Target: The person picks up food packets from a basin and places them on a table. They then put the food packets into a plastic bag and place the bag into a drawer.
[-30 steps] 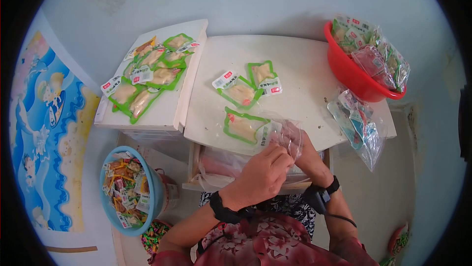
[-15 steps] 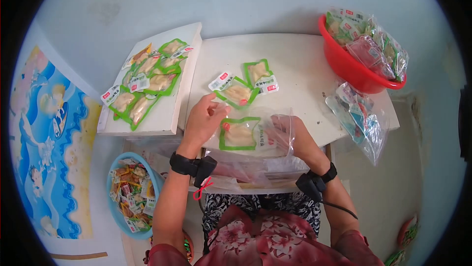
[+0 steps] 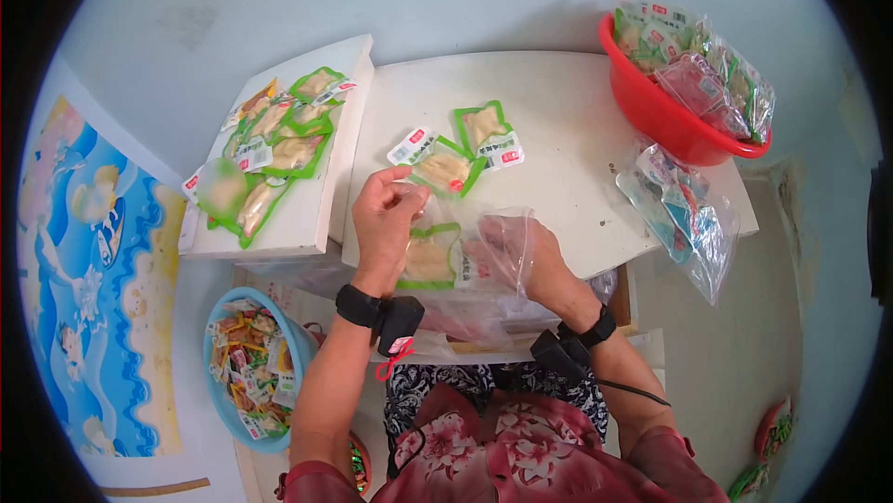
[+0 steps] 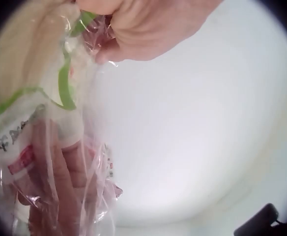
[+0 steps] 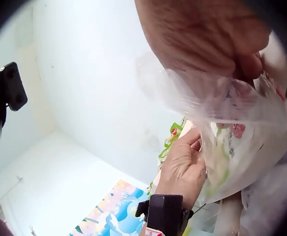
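A vacuum-sealed food pouch (image 3: 430,259) with a green border and pale contents lies inside a clear plastic bag (image 3: 510,284), held low over the table's front edge. My left hand (image 3: 383,229) pinches the bag's left corner between thumb and fingers. Reaching into the bag's mouth from the right, my right hand (image 3: 532,252) holds the pouch by its white label end. Through the film, the left wrist view shows the right fingers (image 4: 60,177) against that label. Just beyond the left fingertips lie two similar pouches, one flat (image 3: 442,168) and one behind it (image 3: 486,126).
More pouches (image 3: 293,152) are piled on the raised white board at left. A red basin (image 3: 651,99) of bagged pouches stands at back right, beside a filled clear bag (image 3: 674,210). Below left is a blue basin (image 3: 302,354) of small packets. An open drawer (image 3: 628,303) sits under the table edge.
My left hand has gone from beside the right hand to the bag's far left corner. The bag now spreads around the pouch, and both hands have shifted slightly left.
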{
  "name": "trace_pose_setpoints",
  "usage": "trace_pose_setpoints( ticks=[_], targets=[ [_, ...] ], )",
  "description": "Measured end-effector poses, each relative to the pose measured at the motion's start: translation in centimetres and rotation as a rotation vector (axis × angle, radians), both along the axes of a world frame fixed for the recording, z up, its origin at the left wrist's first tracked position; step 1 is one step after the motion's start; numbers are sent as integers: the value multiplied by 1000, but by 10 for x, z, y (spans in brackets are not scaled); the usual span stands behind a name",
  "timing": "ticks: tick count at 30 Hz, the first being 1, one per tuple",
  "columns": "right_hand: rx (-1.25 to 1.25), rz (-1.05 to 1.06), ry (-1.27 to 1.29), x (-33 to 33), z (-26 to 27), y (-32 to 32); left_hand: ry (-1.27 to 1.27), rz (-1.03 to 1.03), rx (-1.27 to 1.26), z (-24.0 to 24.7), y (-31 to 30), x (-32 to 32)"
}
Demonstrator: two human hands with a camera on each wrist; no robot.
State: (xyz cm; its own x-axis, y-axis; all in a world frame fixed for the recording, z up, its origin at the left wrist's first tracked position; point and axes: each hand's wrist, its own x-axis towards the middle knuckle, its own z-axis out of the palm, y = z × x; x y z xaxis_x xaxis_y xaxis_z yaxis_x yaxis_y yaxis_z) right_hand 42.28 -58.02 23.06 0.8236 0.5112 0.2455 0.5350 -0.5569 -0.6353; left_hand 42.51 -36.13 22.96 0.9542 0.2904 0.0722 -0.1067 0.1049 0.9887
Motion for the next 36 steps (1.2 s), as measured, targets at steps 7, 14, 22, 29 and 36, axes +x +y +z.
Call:
trace_pose_setpoints(
  ticks=[7,14,22,29,36],
  targets=[
    [22,-48,81,8,10,-10,-117,192,317,9,-5,-24],
    [232,-50,246,5,4,-32,-38,224,674,0,10,-111],
    [236,-86,204,1,-6,-27,-209,220,1016,12,1,-128],
    [242,-88,298,-2,3,-25,-503,-34,1352,1,-32,-119],
    [348,-129,318,-1,-10,-22,-570,25,1186,-11,-57,-103]
  ],
)
